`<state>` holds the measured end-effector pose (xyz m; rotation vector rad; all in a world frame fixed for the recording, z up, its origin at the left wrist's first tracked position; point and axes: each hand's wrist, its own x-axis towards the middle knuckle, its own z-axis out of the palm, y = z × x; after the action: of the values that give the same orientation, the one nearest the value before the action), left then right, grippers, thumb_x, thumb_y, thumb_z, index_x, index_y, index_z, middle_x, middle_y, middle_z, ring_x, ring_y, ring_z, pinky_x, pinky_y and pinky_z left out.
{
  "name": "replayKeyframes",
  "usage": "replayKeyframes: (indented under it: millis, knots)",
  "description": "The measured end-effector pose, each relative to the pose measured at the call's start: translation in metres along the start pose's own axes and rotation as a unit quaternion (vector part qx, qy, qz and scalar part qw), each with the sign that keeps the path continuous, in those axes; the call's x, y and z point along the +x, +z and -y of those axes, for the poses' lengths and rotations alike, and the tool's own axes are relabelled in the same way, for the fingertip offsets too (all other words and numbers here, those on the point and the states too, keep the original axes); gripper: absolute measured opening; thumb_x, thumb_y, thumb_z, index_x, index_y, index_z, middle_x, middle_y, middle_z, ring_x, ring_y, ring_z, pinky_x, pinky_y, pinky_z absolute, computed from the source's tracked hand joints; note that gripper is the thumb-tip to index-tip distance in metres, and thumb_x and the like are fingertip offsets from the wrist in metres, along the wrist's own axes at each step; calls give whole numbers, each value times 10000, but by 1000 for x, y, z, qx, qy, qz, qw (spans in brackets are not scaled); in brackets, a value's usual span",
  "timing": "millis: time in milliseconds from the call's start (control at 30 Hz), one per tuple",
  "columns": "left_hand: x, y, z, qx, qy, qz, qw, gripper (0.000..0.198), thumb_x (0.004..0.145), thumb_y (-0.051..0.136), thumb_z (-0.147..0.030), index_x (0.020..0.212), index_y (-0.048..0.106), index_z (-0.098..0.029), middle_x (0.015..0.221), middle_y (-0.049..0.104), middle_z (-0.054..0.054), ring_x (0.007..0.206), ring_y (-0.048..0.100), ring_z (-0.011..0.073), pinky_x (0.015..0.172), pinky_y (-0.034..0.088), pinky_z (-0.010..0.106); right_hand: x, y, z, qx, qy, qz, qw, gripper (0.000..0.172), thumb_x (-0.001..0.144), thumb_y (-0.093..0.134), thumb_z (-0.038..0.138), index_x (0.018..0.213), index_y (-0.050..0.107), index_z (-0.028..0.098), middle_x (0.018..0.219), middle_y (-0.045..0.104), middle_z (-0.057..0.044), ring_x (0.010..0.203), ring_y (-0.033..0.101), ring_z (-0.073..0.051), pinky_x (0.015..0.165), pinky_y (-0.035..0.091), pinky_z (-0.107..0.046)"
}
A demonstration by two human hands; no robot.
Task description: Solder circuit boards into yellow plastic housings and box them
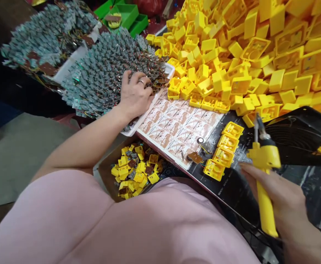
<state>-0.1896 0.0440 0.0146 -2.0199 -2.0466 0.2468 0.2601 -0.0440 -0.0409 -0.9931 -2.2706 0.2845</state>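
Observation:
My left hand (137, 94) lies at the right side of a heap of small grey-green wired parts (102, 69) in a white tray. Its fingers are bent down into the heap; their tips and whatever they hold are hidden. In my right hand (284, 194) is a yellow soldering iron (266, 194), upright, tip pointing away from me. Left of it, yellow plastic housings (223, 157) stand in a slanted row on the black bench surface. Beside the row lie a brown circuit board (195, 157) with wires and a small round white-faced part (200, 140).
A large pile of yellow housings (218, 69) covers the back right. A printed sheet (177, 124) lies on the bench. Below its edge, a box (102, 172) holds yellow pieces. Green trays (127, 14) stand behind; a black fan-like frame (300, 128) is at right.

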Motion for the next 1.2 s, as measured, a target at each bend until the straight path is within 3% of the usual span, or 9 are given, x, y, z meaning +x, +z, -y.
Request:
replayKeyframes:
  millis: [200,300,467,600,700,833,967,1100,1200]
  knots:
    - [-22,-46,3,-161,11,-100,982,585,1131,231,-592,1133,648,-181,1415,657,-69,1280,505,115,1228,320,320,52,24,-10,-121,-119,20,985,425,964,580,22,1263,664,312,822,733,4,775,728,-186,799,617,-287]
    - [-22,-53,-23,-327,55,-71,941,628,1054,412,-711,1099,694,-152,1087,772,19,916,622,119,868,501,263,53,38,-13,-160,-91,59,981,314,1003,541,75,1215,679,259,909,745,-23,983,740,-213,942,607,-361]
    - [-11,-17,-88,-503,230,-99,827,498,1005,572,-629,978,746,-164,866,801,58,743,710,149,716,562,270,38,37,4,-195,-89,66,974,256,1031,563,119,1208,693,249,901,765,-14,961,740,-171,796,573,-252]
    - [-6,20,-108,-412,411,-152,799,316,1080,488,-385,1050,756,-221,1130,829,74,1054,786,196,950,608,346,24,18,19,-162,-66,-47,984,226,980,694,132,1180,673,235,987,804,-3,855,754,-139,761,568,-227]
    - [-4,35,-102,-339,504,-105,787,382,1100,393,-311,1075,769,-251,1271,797,74,1175,763,208,1020,592,392,9,2,25,-137,-50,-79,986,228,952,737,122,1136,678,243,1022,818,17,814,764,-128,730,569,-218]
    - [-1,25,-101,-320,350,-78,877,364,1047,448,-360,1186,768,-254,1295,778,103,1138,755,274,993,580,461,-8,-11,31,-88,-40,-55,994,241,951,708,70,1129,709,233,1011,823,13,809,780,-140,706,575,-223]
    - [4,3,-127,-281,212,4,936,457,976,525,-580,1006,792,-211,955,786,103,975,741,303,947,553,469,-13,-10,36,-69,-37,-74,994,263,906,744,31,1097,728,211,932,816,11,690,747,-130,663,569,-237]
    - [12,-3,-154,-227,168,78,956,379,885,635,-539,788,729,-185,803,734,96,940,725,329,984,517,522,-17,-7,38,-63,-19,-81,995,275,884,766,20,1078,728,212,844,796,26,594,701,-114,610,556,-241]
    - [15,1,-158,-317,141,129,929,186,821,661,-357,743,689,-190,751,725,48,807,713,255,851,549,416,-21,-6,38,-58,-12,-78,995,272,892,767,38,1088,721,221,866,804,25,623,726,-126,634,579,-241]
